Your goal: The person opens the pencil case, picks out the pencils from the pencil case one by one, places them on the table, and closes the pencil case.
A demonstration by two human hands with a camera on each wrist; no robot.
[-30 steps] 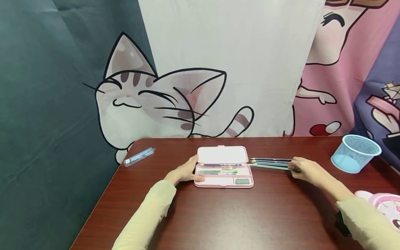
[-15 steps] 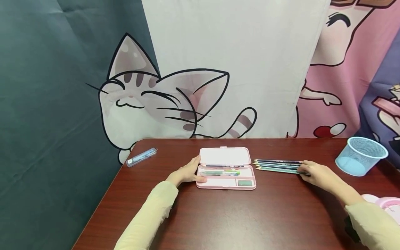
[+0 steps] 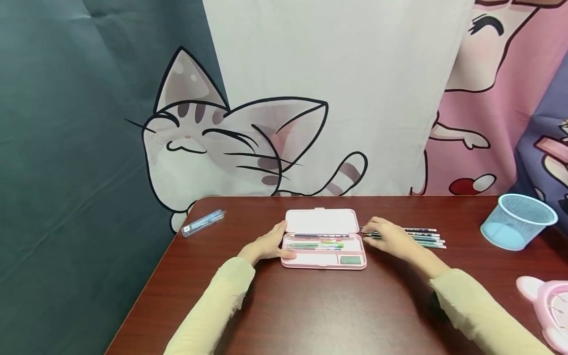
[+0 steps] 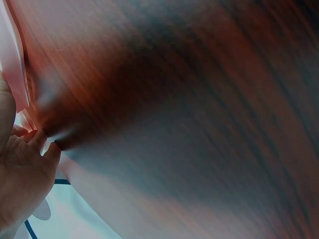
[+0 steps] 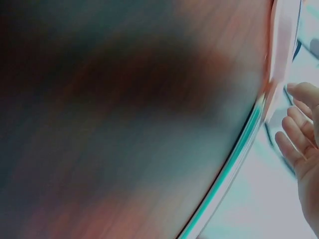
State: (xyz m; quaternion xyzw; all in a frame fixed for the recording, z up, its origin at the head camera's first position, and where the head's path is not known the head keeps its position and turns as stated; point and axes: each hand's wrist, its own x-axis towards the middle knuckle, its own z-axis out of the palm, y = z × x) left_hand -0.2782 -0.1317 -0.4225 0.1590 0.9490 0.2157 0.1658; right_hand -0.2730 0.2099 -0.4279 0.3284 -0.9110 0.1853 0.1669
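A pink pencil case (image 3: 324, 266) lies with its lid folded back, holding pencils or pens (image 3: 315, 245) and a green eraser (image 3: 350, 260). My left hand (image 3: 267, 245) grips its left end, thumb over the front rim and fingers at the side. To the right of the case, several pencils (image 3: 428, 238) lie side by side with their tips toward it. Over the tip ends hovers my right hand (image 3: 387, 238), hiding part of them. In the right wrist view its fingers (image 5: 294, 129) are loosely bent and hold nothing, beside a green pencil (image 5: 219, 181).
A light blue mesh pen holder (image 3: 516, 222) stands at the back right. Closer on that side is a pink clock-like thing with round ears (image 3: 543, 301). A slim clear blue case (image 3: 203, 223) lies at the back left of the brown table (image 3: 319, 310). Printed cloth hangs behind.
My right hand has let go of the pencils' blunt ends and moved left to their tips. The left hand stays on the pencil case. The head view has shifted slightly.
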